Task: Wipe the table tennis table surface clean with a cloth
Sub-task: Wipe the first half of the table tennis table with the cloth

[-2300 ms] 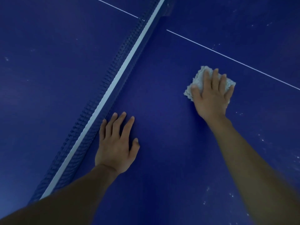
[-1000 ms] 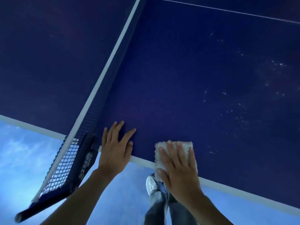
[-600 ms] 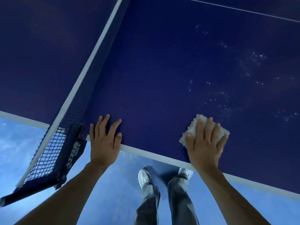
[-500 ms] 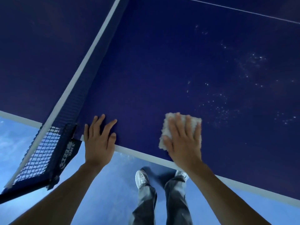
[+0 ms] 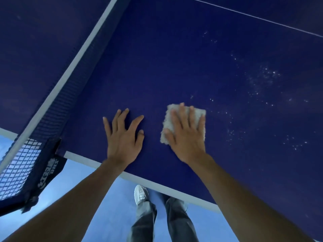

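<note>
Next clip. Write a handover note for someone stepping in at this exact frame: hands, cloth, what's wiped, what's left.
Left hand: flat on the table, fingers spread, holding nothing, between the net and the cloth.
Right hand: pressing flat on the cloth, close to the table's near edge.
Done: the stretch from net to cloth looks free of specks.
Left: white specks scattered to the right of the cloth; wipe that way next, probably.
</note>
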